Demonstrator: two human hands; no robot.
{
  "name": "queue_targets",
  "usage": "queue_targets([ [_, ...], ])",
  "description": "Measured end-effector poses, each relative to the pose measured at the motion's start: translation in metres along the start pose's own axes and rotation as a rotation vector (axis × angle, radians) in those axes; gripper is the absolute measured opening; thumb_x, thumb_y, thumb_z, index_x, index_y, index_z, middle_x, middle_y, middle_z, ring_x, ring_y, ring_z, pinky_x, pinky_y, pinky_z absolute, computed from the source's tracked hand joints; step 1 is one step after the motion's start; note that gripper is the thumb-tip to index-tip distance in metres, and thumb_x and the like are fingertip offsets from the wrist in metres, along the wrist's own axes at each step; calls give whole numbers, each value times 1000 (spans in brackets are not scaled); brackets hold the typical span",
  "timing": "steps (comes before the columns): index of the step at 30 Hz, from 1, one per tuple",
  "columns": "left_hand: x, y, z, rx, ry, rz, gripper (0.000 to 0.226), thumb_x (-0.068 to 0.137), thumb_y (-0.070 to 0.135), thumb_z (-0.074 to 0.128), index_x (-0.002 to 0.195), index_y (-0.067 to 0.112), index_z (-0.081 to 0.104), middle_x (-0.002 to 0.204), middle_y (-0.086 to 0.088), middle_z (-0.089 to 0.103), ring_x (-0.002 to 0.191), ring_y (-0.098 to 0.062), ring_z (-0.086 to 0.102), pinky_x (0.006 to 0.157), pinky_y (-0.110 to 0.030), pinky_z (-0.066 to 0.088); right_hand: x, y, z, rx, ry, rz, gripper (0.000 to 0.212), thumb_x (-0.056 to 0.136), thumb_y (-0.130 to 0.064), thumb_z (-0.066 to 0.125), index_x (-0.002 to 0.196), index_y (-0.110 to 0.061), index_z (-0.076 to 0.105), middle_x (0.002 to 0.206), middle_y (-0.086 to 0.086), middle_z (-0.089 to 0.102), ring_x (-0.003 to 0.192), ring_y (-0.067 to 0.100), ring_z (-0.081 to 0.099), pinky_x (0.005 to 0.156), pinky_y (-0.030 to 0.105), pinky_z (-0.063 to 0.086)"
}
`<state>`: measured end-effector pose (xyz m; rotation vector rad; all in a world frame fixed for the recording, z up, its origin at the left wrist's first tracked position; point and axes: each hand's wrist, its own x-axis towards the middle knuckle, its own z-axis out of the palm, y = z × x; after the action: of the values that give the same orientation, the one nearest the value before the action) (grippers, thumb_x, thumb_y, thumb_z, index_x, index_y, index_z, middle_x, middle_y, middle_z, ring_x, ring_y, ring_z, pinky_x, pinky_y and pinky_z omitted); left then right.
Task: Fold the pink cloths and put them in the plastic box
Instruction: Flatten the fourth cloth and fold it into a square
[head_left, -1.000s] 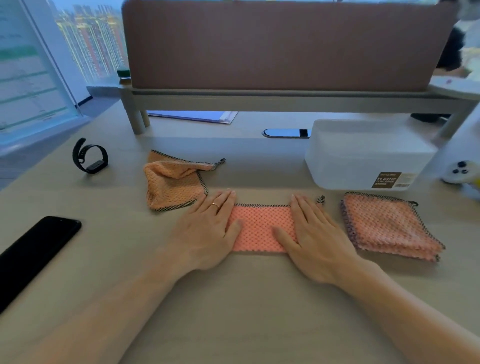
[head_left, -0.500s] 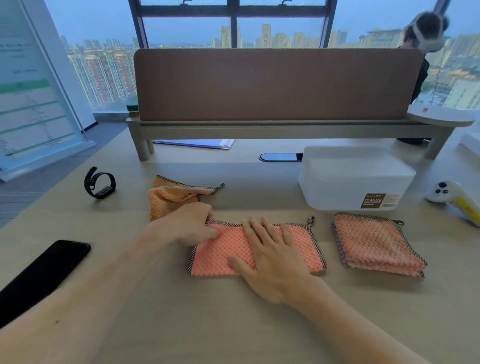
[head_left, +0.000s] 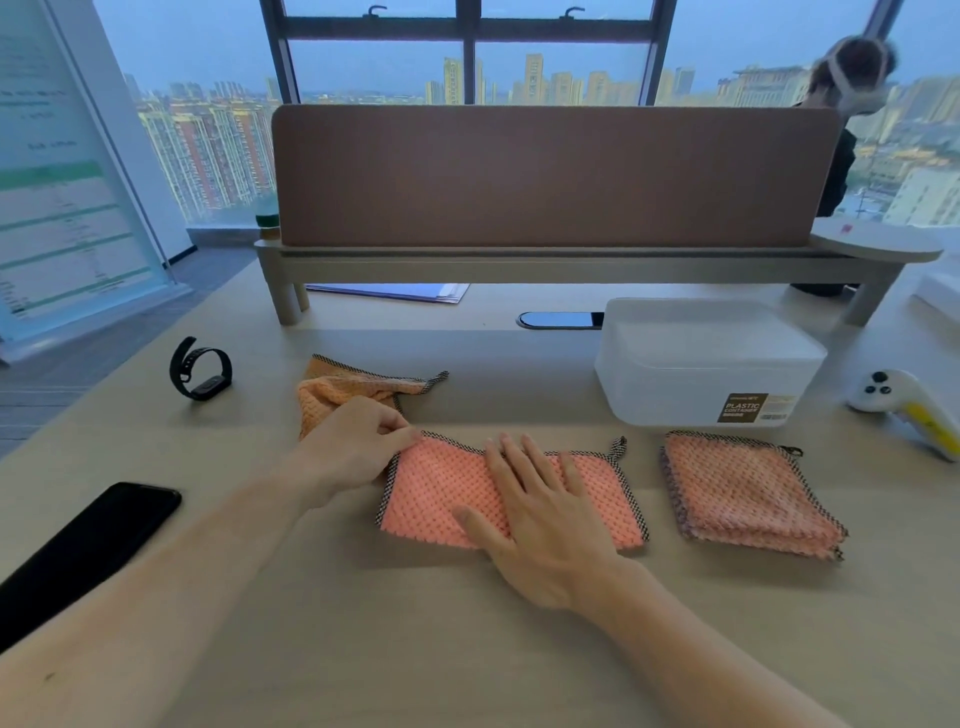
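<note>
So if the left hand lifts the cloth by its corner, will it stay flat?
Probably not: the cloth looks soft, so it would likely droop. The crumpled cloth behind suggests that floppiness. It seems light; the left hand just pinches one corner.

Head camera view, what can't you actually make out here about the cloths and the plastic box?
- Plastic box: frosted walls, so its contents are unreadable.
- Folded stack: layers blur together, so the cloth count is unclear.
- Centre cloth: right hand covers its middle.
- Crumpled cloth: left hand hides its near edge.
- Box label: small print is too small.
</note>
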<state>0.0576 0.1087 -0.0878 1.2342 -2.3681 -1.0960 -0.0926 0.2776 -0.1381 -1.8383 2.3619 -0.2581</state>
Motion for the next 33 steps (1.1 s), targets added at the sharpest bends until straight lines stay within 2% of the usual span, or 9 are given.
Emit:
queue_targets([
  [3,0,32,-8,-142,-58,-9,14,99,22,63,100,14,74,98,-7,74,83,-19,71,64,-27,60,-8,0,-19,249,90,16,93,87,-83,7,162,-29,-4,169,-12,-9,153,7,-20,126,44,-10],
  [5,1,59,-9,-256,-95,-8,12,97,16,65,107,14,72,92,-10,72,74,-19,67,58,-26,58,-16,4,-38,441,215,74,90,87,-82,19,159,-29,23,165,-12,23,154,7,11,127,42,11],
  [8,8,98,4,-299,-154,-1,14,97,11,62,106,10,73,76,-4,63,53,-11,57,46,-18,49,-30,18,-64,896,305,196,48,98,-56,48,125,-21,66,119,-5,71,110,11,65,97,37,53],
  [12,16,133,38,-297,-288,2,10,95,11,66,95,3,73,73,-8,67,47,-10,61,47,-19,51,-48,42,-82,1387,103,421,62,84,-61,60,107,-4,70,88,20,74,74,27,68,66,38,57],
  [16,20,143,73,-231,-445,-9,20,95,18,70,97,-3,71,75,-11,72,53,-13,67,51,-21,54,-61,58,-74,1236,17,496,60,77,-62,74,102,-8,72,81,15,77,70,22,72,66,34,60],
  [21,26,140,96,-89,-499,45,20,89,6,72,109,1,71,93,-17,77,65,-15,73,57,-23,56,-61,73,-60,1006,87,455,32,88,-35,77,89,-3,72,65,10,75,55,16,69,55,27,58],
  [27,38,123,93,411,-354,217,25,87,38,74,108,24,73,86,14,65,81,-8,62,65,-23,44,-64,78,-53,771,141,407,23,97,-27,66,81,-12,70,57,10,72,39,10,60,47,18,48],
  [30,41,112,94,474,-281,274,19,88,44,71,99,28,69,82,15,55,73,-1,52,58,-21,35,-68,76,-54,669,175,369,23,98,-32,64,82,-17,69,54,4,72,39,2,60,59,14,47],
  [33,44,105,95,471,-225,337,20,93,45,65,96,26,71,96,11,62,85,-4,56,64,-19,36,-65,78,-48,516,245,332,28,97,-38,64,81,-15,67,53,-6,71,57,0,66,86,25,50],
])
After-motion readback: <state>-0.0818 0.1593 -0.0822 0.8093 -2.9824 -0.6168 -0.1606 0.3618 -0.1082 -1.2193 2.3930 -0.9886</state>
